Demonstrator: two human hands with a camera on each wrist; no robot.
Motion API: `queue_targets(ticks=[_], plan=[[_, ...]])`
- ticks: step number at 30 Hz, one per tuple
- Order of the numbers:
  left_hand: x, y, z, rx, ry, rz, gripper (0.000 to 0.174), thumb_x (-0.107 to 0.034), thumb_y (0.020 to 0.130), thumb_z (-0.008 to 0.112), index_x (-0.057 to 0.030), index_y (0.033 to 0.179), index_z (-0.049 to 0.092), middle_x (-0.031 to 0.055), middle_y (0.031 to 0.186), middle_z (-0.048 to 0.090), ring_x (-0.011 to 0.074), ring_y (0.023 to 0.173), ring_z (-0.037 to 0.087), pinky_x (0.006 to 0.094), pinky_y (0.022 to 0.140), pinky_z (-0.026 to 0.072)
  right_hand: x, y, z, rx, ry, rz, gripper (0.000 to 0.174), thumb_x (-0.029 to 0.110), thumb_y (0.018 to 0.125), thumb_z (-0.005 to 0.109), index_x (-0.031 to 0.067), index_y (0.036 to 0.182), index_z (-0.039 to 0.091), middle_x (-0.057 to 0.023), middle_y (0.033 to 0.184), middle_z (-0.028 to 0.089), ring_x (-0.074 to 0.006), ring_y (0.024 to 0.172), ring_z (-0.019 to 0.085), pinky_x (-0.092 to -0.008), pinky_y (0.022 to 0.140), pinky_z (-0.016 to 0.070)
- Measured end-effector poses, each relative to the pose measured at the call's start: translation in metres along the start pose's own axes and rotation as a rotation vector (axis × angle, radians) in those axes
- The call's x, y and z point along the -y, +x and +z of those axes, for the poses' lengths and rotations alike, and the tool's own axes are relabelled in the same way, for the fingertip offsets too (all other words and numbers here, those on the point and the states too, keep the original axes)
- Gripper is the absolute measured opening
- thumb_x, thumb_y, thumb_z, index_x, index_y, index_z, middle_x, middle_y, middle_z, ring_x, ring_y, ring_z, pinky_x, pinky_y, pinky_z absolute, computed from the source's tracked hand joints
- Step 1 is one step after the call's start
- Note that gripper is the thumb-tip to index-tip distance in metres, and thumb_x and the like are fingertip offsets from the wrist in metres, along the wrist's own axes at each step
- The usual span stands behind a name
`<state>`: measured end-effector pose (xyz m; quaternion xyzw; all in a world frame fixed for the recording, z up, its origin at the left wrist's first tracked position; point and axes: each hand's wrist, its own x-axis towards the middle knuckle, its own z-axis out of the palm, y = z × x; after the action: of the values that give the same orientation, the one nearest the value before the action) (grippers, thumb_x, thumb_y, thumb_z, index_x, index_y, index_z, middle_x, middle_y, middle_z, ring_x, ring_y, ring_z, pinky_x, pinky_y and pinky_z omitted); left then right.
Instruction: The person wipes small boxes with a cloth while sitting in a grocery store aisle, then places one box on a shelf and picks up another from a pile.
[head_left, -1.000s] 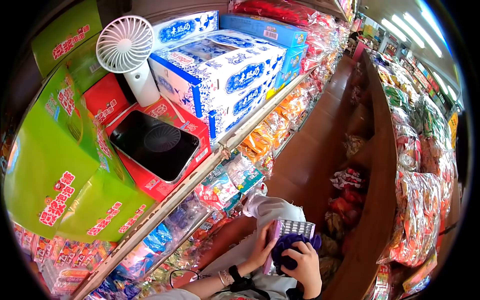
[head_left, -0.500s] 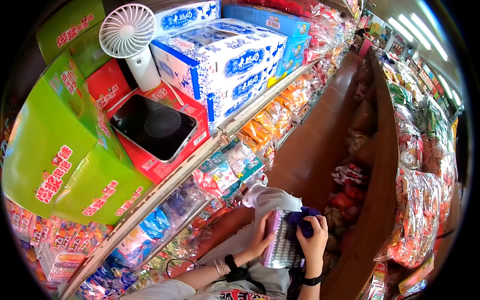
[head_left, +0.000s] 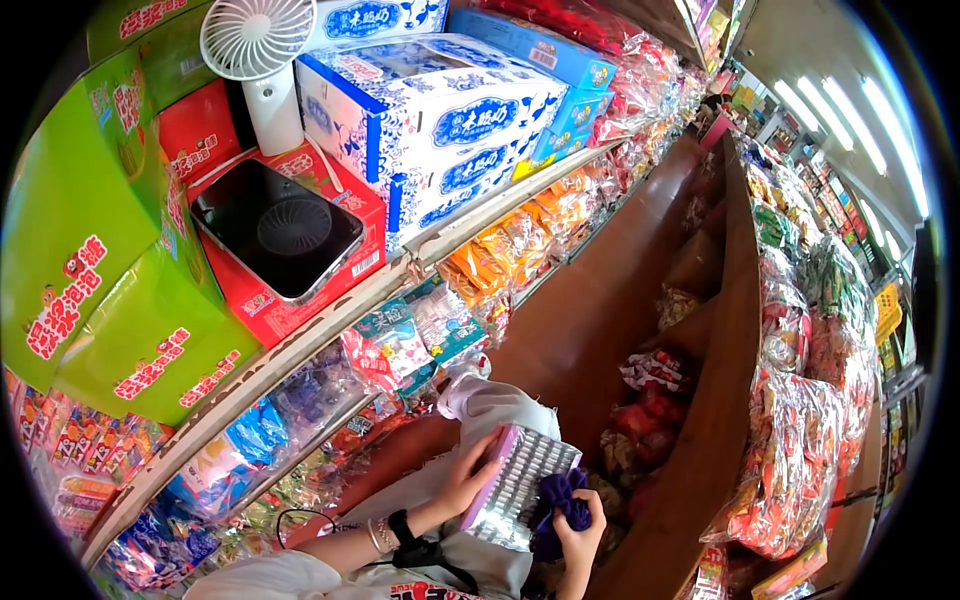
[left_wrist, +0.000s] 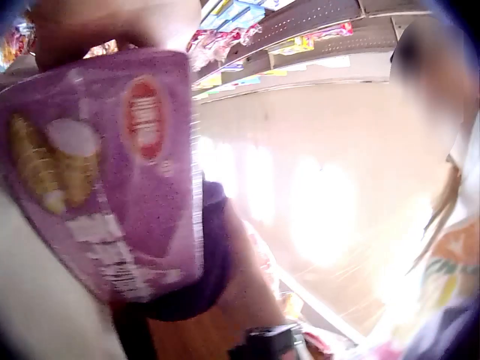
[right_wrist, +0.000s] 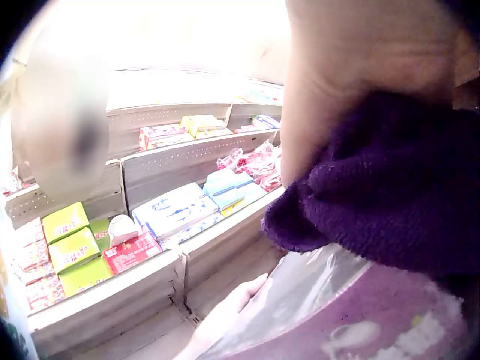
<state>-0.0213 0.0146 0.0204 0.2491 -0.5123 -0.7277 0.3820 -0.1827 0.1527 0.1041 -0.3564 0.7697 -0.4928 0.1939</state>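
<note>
My left hand point(head_left: 468, 478) grips the near-left side of a purple box point(head_left: 528, 492) with a see-through top, under which rows of small silvery pieces show. In the left wrist view the purple side of the box point(left_wrist: 161, 195) carries a red oval label and a picture of root vegetables. My right hand point(head_left: 583, 527) holds a bunched dark purple towel point(head_left: 556, 508) against the right edge of the box. Close up in the right wrist view, the fuzzy towel point(right_wrist: 390, 187) covers most of the fingers and overlaps the top edge of the box.
On the shelf at left stand green boxes point(head_left: 110, 300), a phone point(head_left: 275, 230) on a red box, a white hand fan point(head_left: 262, 60) and blue-and-white cartons point(head_left: 470, 120). Bagged snacks point(head_left: 510, 245) hang below. Across the aisle runs a brown shelf side point(head_left: 715, 400) with more bags.
The right hand has moved the towel from the middle of the box top to its right edge, uncovering the silvery rows. The whole scene has shifted as the head turned.
</note>
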Motion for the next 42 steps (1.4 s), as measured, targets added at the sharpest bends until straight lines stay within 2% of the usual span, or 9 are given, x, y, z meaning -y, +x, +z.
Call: queue_targets(ticks=[4,12,19,30,32,33,36,40,42], plan=[[-0.005,-0.004,0.011,-0.051,0.411,0.119,0.082,-0.027,0.094,0.070,0.0002,0.158,0.025,0.0203,0.154,0.039,0.0313,0.141,0.040,0.0407,0.117,0.0296,-0.002,0.011,-0.009,0.063,0.047,0.012,0.026,0.000,0.072,0.072,0.0018,0.095,0.059,-0.0023,0.086,0.055,-0.0126,0.082,0.053,-0.0268,0.078,0.0449],[-0.002,-0.006,0.003,-0.023,0.243,0.050,0.082,-0.020,0.096,0.068,0.0022,0.158,0.020,0.0201,0.160,0.030,0.0274,0.148,0.030,0.0382,0.120,0.0253,-0.006,0.079,0.001,0.124,0.338,0.051,0.015,0.000,0.086,0.068,0.0055,0.098,0.060,0.0053,0.085,0.054,-0.0050,0.078,0.048,-0.0211,0.071,0.0399],[0.008,-0.010,0.004,-0.059,0.228,0.065,0.081,-0.020,0.096,0.067,0.0011,0.158,0.020,0.0185,0.160,0.029,0.0269,0.149,0.028,0.0381,0.121,0.0224,-0.029,0.088,0.014,0.149,0.476,0.046,0.013,0.002,0.094,0.054,0.0016,0.105,0.060,0.0003,0.101,0.059,-0.0086,0.095,0.054,-0.0232,0.089,0.0426],[0.002,-0.014,0.019,-0.124,0.110,0.070,0.081,-0.022,0.093,0.069,0.0028,0.156,0.025,0.0211,0.155,0.036,0.0323,0.145,0.034,0.0415,0.120,0.0245,-0.004,-0.013,-0.025,0.112,0.196,0.156,0.027,0.001,0.078,0.068,0.0019,0.104,0.061,-0.0042,0.097,0.059,-0.0133,0.093,0.056,-0.0271,0.084,0.0449],[0.009,-0.014,0.026,-0.142,0.366,0.140,0.083,-0.019,0.093,0.068,0.0038,0.156,0.021,0.0204,0.159,0.030,0.0309,0.148,0.028,0.0405,0.121,0.0222,0.008,-0.009,-0.025,0.078,-0.150,-0.229,0.028,0.002,0.068,0.073,0.0013,0.095,0.066,-0.0095,0.097,0.061,-0.0209,0.092,0.060,-0.0301,0.083,0.0464],[-0.004,-0.014,0.033,-0.168,0.431,0.154,0.084,-0.021,0.092,0.069,0.0044,0.156,0.021,0.0229,0.155,0.032,0.0354,0.146,0.031,0.0419,0.120,0.0235,0.020,-0.006,-0.021,0.071,-0.228,-0.192,0.031,0.006,0.061,0.078,0.0021,0.090,0.069,-0.0156,0.100,0.062,-0.0303,0.093,0.062,-0.0355,0.085,0.0492],[-0.012,-0.016,0.051,-0.214,0.454,0.157,0.078,-0.026,0.096,0.062,0.0034,0.156,0.022,0.0234,0.151,0.034,0.0381,0.142,0.032,0.0458,0.119,0.0238,0.041,0.004,-0.005,0.137,-0.460,-0.316,0.032,0.011,0.062,0.080,0.0101,0.093,0.075,-0.0183,0.106,0.063,-0.0379,0.098,0.062,-0.0443,0.087,0.0512],[0.034,-0.012,0.046,-0.206,0.434,0.293,0.062,-0.022,0.105,0.045,0.0002,0.157,0.022,0.0237,0.151,0.033,0.0378,0.141,0.033,0.0444,0.119,0.0234,0.065,0.003,0.021,0.324,-0.451,-0.428,0.037,0.014,0.060,0.082,0.0106,0.096,0.073,-0.0176,0.110,0.062,-0.0377,0.102,0.062,-0.0447,0.088,0.0514],[0.017,-0.012,0.041,-0.213,0.170,0.257,0.055,-0.025,0.106,0.041,-0.0020,0.155,0.030,0.0210,0.150,0.036,0.0346,0.142,0.035,0.0421,0.119,0.0256,0.077,0.000,0.027,0.404,-0.431,-0.437,0.038,0.015,0.059,0.083,0.0120,0.096,0.074,-0.0148,0.109,0.062,-0.0359,0.101,0.062,-0.0441,0.087,0.0520]])
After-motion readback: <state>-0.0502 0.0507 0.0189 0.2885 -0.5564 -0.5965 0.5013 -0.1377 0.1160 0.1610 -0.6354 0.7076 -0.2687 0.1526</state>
